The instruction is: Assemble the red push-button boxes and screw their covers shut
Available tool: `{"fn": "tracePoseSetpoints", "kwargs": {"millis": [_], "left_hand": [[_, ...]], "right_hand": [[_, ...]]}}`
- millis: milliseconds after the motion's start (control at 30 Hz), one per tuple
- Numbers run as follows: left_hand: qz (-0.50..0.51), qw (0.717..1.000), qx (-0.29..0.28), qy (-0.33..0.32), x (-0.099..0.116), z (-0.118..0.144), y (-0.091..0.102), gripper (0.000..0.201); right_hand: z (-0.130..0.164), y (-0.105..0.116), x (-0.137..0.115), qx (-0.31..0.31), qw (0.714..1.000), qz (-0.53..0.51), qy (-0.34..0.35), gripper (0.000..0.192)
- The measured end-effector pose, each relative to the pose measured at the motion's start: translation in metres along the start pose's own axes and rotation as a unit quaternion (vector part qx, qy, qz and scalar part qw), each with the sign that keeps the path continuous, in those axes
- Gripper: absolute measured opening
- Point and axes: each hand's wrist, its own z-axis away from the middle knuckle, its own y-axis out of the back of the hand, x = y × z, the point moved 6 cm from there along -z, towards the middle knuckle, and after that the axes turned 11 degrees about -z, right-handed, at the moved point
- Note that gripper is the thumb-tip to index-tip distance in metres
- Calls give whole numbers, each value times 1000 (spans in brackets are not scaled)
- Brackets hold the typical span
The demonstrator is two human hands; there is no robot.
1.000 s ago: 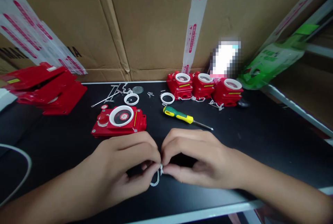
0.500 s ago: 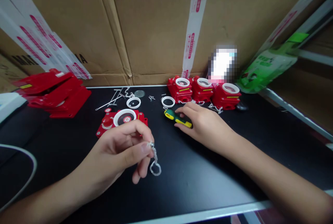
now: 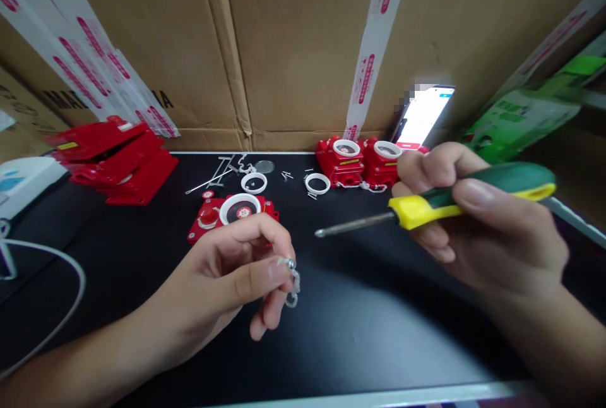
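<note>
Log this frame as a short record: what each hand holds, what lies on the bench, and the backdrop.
left hand: pinches a small screw with a white chain hanging
right hand: grips a screwdriver, tip pointing left
bench: red box, white rings, red units at the back, red covers on the left
backdrop: taped cardboard

On the black tabletop (image 3: 379, 332), the red alarm box with a white ring (image 3: 234, 213) sits centre, and the left hand (image 3: 227, 275) hovers just before it at six o'clock, pinching a small white chain with a screw (image 3: 291, 278). At three o'clock the right hand (image 3: 478, 225) grips the green-and-yellow screwdriver (image 3: 440, 203), tip pointing toward nine. Two loose white plastic rings (image 3: 254, 182) lie behind the box at twelve to one. A row of small red boxes (image 3: 362, 165) stands further right, against the cardboard wall (image 3: 293, 48). Stacked red covers (image 3: 118, 162) lie at ten o'clock.
</note>
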Motion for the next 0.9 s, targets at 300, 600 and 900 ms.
{"fn": "tracePoseSetpoints", "kwargs": {"millis": [300,600,900], "left_hand": [[-5,1000,14,-3,-3,-1,3,8],[-31,999,11,-6,-6,1,6,6],[-29,999,38,-15,-2,-1,5,7]], "right_hand": [[7,-13,9,-39,997,-63,-31,21],[8,-14,13,-43,997,-53,-23,20],[11,-15,11,-60,997,-51,-18,17]]}}
